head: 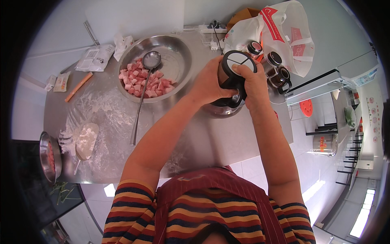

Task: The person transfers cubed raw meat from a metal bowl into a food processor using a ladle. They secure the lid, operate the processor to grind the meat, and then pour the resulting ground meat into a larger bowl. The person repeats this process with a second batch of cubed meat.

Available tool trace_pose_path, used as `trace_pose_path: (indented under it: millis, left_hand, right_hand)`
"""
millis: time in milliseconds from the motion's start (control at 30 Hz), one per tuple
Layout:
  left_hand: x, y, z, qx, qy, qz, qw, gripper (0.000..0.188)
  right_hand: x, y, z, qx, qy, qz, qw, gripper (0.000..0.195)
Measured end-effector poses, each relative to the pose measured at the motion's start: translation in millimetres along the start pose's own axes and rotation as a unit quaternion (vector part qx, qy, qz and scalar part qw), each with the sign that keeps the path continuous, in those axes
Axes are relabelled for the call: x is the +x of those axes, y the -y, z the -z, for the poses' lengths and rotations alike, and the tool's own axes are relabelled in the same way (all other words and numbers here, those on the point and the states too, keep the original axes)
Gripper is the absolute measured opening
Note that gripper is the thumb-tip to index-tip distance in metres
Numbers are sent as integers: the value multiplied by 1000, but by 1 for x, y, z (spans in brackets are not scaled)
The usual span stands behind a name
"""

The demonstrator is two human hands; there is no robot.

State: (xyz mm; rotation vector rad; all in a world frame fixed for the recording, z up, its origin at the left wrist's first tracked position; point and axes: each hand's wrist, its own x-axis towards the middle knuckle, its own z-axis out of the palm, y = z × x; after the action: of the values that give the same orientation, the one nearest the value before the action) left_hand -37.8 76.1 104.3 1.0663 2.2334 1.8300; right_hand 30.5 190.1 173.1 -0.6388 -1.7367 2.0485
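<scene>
Both my hands hold a handled container [239,58] with a black rim and a grey top split into three sections. My left hand [208,84] wraps its left side, thumb across the front by the black handle. My right hand [256,80] grips the right side, its thumb resting on the grey top. Beneath them, a shiny round bowl [224,113] is mostly hidden, so its contents cannot be made out. Left of my hands, a wide steel basin [179,73] holds diced raw meat [143,80] and a long-handled steel ladle [151,59], whose handle hangs over the rim.
Black-lidded jars [274,59] and plastic bags [300,39] crowd the back right, near a power strip [210,29]. Flour dusts the steel table [219,140] at left, around a flour-filled scoop [87,140], a wooden stick [78,87] and a smaller steel bowl [58,161].
</scene>
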Motion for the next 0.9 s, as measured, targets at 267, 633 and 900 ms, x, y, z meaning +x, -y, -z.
trace_pose_path:
  millis: [267, 633, 900]
  left_hand:
    - [0, -5, 2, -34, 9, 9, 999, 94]
    - [-1, -7, 3, -9, 13, 11, 1000, 96]
    - [0, -3, 1, -4, 7, -14, 1000, 94]
  right_hand:
    - [8, -7, 12, 106, -9, -33, 994, 53]
    - [11, -7, 25, 61, 55, -17, 996, 47]
    - [9, 0, 23, 58, 59, -28, 996, 47]
